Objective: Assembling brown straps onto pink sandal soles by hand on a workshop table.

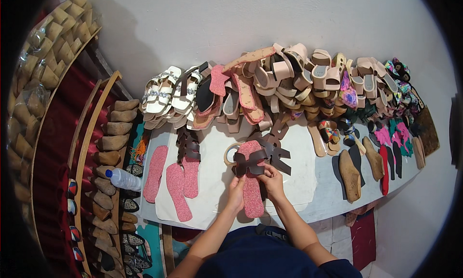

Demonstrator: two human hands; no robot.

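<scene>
My left hand (236, 191) and my right hand (272, 180) grip a pink speckled sandal insole (252, 197) lying lengthwise on the white table (212, 181). A dark brown strap upper (249, 162) sits across the insole's far half, and both hands' fingers press on its near edge. More dark brown strap pieces (276, 150) lie just beyond, beside a roll of tape (230, 152).
Three pink insoles (173, 179) and brown straps (188, 147) lie left. Heaps of white sandals (169, 97) and beige sandals (299, 80) line the wall. Wooden shoe lasts (349, 174) rest right; a plastic bottle (123, 178) and shelved lasts (113, 143) stand left.
</scene>
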